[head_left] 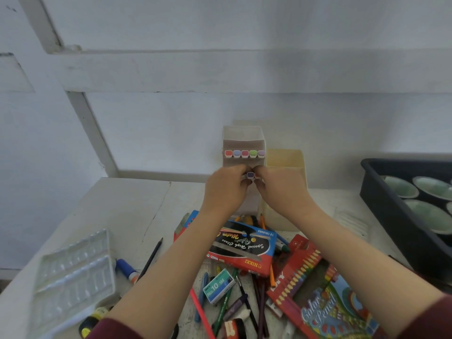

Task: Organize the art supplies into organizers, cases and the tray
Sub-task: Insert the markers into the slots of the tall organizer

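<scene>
Nearest you, in front of the marker organizer [244, 138], the unsorted heap lies on the table [127, 204]: the colour pencil box [325, 297], the watercolour box [244, 248], the staples box [219, 286], and loose pens and pencils. I judge they are left there because you are sorting one kind at a time. To the organizer's front-left sits the clear plastic tray [73, 272], apart from the heap.

Both your arms reach over the heap to the organizer's lower front. There your left hand [227, 189] and right hand [281, 192] meet with fingers curled. They pinch the blue-capped marker [250, 175] between their tips, cap end toward you, probably to line it up with a slot in the lower tier. A red cap just beside it is partly hidden.

Above your hands, a row of five markers [244, 153] fills the organizer's upper tier. Just right of the organizer stands the cream organizer [286, 160]. Farther right, the dark tray [381, 204] holds paint bowls.
</scene>
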